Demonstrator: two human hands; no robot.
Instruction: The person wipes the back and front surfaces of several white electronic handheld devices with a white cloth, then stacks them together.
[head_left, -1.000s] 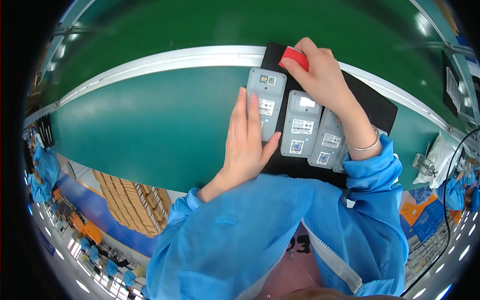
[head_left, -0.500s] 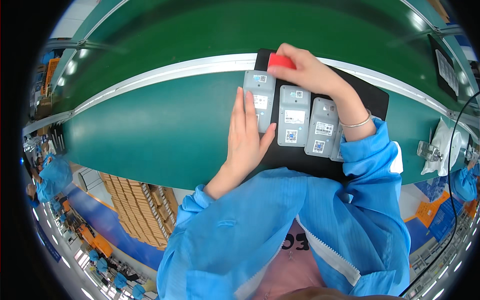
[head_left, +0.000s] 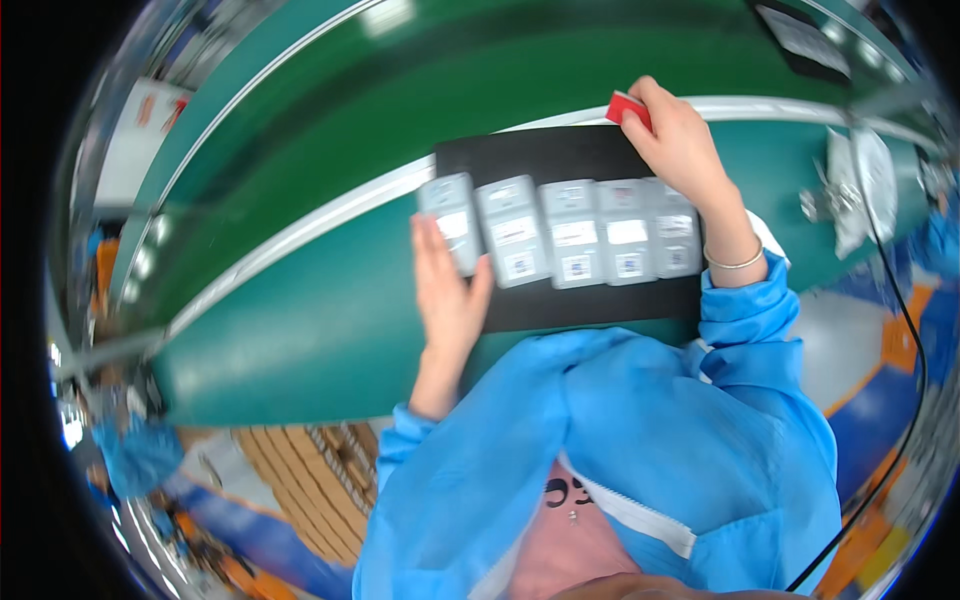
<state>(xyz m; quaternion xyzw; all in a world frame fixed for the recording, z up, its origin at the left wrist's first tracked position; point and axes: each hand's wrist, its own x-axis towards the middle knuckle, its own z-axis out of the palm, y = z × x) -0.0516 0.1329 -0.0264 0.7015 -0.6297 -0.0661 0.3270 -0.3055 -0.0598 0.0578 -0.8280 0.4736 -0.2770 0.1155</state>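
Note:
My left hand (head_left: 443,300) lies with fingers stretched on the near left part of the leftmost grey device (head_left: 452,222), its thumb apart by the lower right corner. That device is a flat, rounded grey case with white labels. To its right, several more such grey cases (head_left: 514,231) stand side by side in a row on a black mat (head_left: 580,312). My right hand (head_left: 678,143) is closed on a small red block (head_left: 628,108) with a pale edge, beyond the right end of the row. Motion blur hides the finer detail.
A green workbench (head_left: 290,350) runs under the mat, with a white rail (head_left: 320,212) along its far side. At the right lie a white plastic bag (head_left: 872,190) and a metal fixture (head_left: 818,205). A black cable (head_left: 915,360) hangs at the right; stacked cartons (head_left: 300,490) are at the lower left.
My right hand with the red block has moved right, from the leftmost device to beyond the row's right end. My left hand stays at the leftmost device. The whole view has shifted and tilted.

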